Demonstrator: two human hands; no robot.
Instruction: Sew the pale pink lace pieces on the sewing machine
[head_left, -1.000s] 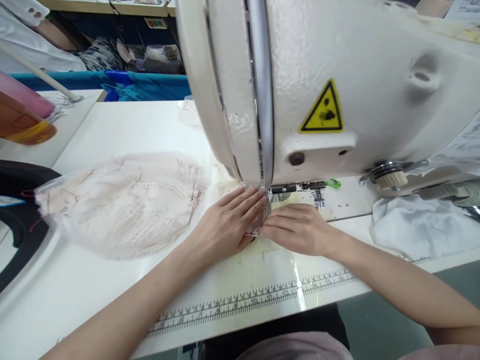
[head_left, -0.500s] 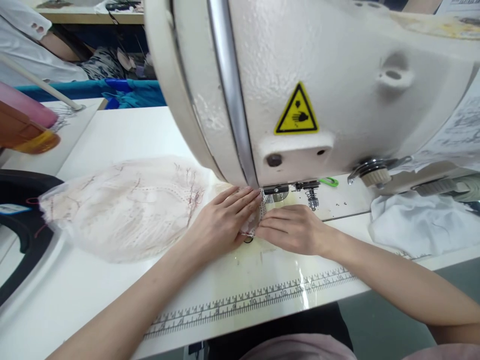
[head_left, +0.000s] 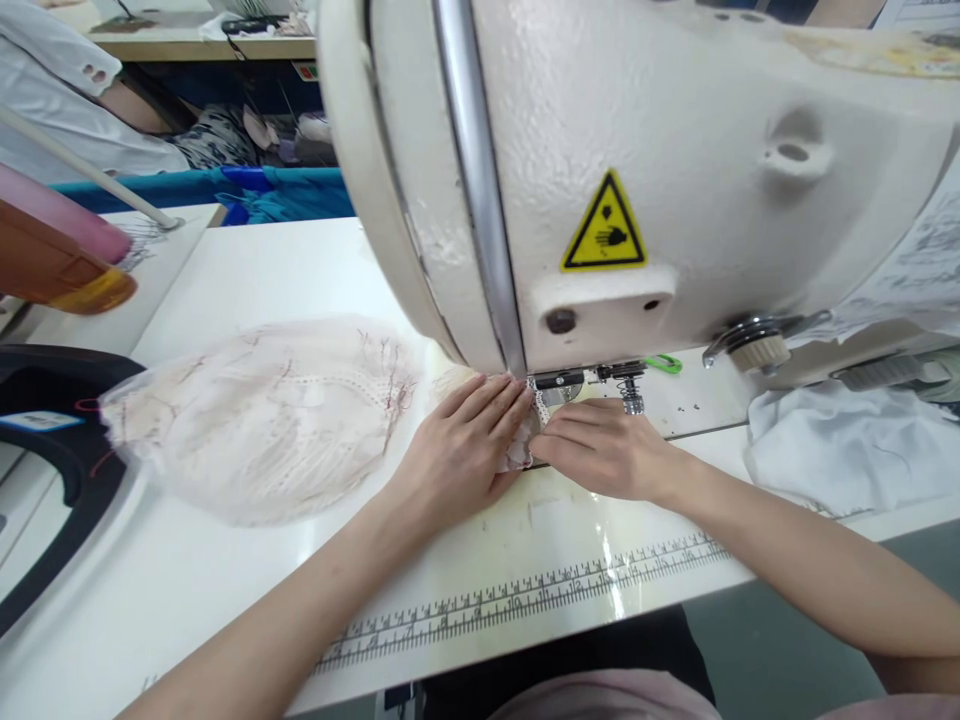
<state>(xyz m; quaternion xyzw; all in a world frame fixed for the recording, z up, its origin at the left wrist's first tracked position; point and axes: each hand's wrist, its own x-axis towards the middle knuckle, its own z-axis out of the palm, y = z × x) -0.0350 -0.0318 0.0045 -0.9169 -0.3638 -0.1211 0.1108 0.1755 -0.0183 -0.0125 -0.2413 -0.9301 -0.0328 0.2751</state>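
Head view: your left hand [head_left: 465, 445] lies flat, fingers straight and together, pressing the lace piece [head_left: 525, 445] onto the table [head_left: 262, 260], directly under the sewing machine [head_left: 675, 130] head. Your right hand [head_left: 607, 452] meets the lace's right edge with its fingers together. The thumb is hidden, so a pinch cannot be confirmed. A lace pile [head_left: 262, 420] lies to the left.

L hand [head_left: 461, 455], R hand [head_left: 609, 452], forearms [head_left: 795, 565] bare; pale pink garment [head_left: 600, 702] at btm.
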